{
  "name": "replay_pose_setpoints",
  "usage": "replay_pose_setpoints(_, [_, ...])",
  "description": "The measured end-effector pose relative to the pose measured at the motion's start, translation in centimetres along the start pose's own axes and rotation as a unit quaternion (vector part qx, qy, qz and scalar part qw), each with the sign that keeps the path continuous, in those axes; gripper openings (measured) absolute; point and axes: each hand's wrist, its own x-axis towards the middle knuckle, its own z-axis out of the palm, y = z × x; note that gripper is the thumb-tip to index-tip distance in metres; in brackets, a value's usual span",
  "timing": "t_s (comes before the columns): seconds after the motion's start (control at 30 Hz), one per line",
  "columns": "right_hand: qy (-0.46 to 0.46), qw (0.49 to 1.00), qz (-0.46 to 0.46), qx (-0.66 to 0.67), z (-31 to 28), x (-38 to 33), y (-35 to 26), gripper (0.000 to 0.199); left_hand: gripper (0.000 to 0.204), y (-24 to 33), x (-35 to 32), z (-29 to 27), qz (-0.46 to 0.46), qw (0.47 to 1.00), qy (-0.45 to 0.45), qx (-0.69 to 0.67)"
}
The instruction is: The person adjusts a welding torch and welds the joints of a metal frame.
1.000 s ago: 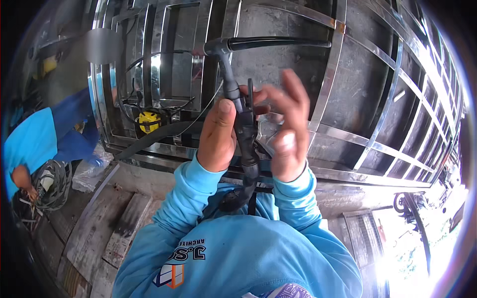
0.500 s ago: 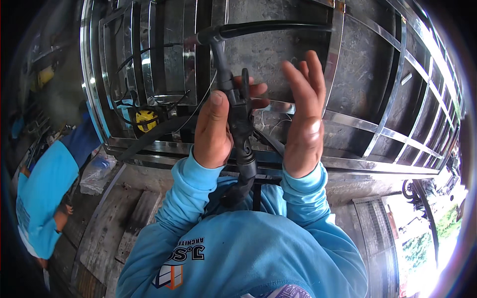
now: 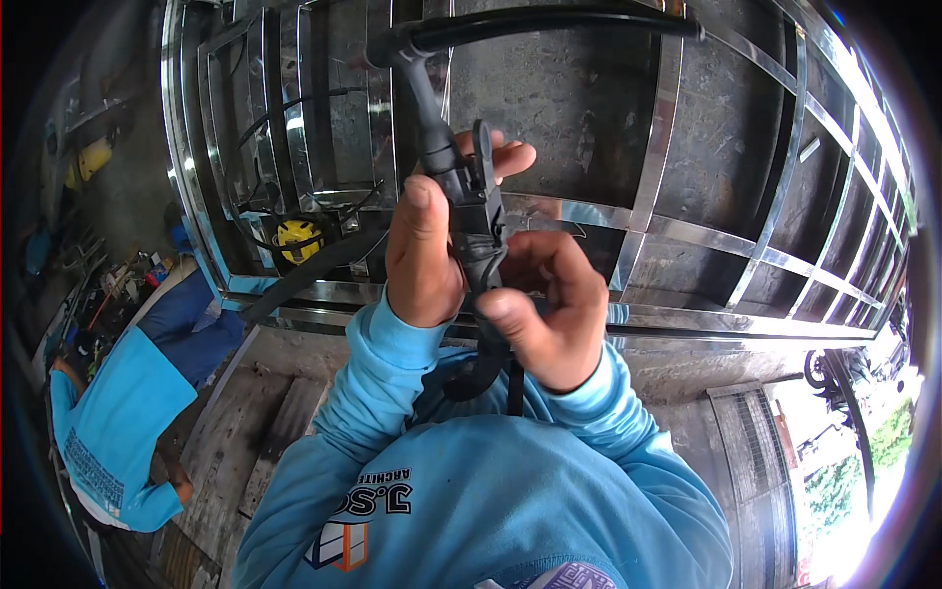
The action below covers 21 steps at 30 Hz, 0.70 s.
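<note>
Both hands on a black torch handle before a steel gate frame

The shiny steel gate frame (image 3: 677,236) fills the upper part of the view and serves here as the landmark. Below it and to the left, another person in a light blue shirt (image 3: 118,432) crouches on the concrete floor (image 3: 265,412). A black hose (image 3: 549,22) runs across the top of the frame and bends down into a black torch handle (image 3: 471,211), which stands upright in front of the frame's middle. The left hand (image 3: 427,250) is closed around the handle. The right hand (image 3: 549,304) is just below and beside it, with fingers curled on the handle's lower part. Behind the frame, to the left, sits a small yellow reel (image 3: 297,239).
</note>
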Motion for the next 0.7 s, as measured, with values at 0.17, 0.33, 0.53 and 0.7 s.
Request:
replay_pose_setpoints(0.17, [0.052, 0.987, -0.091, -0.120, 1.4, 0.0, -0.5, 0.046, 0.075, -0.2, 0.1, 0.2, -0.001, 0.997, 0.077, 0.017])
replay_pose_setpoints(0.33, [0.069, 0.987, -0.095, -0.110, 1.7, 0.6, -0.9, 0.032, 0.079, -0.9, 0.3, -0.7, -0.012, 0.997, 0.078, -0.005])
replay_pose_setpoints(0.53, [0.071, 0.993, -0.068, -0.060, 1.5, 0.6, -0.6, 0.029, 0.076, -1.5, 0.1, -0.4, -0.031, 0.987, 0.127, -0.097])
replay_pose_setpoints(0.7, [0.038, 0.997, -0.056, -0.033, 1.3, 0.8, -0.8, 0.030, 0.076, -1.6, 0.0, -0.8, -0.044, 0.987, 0.092, -0.123])
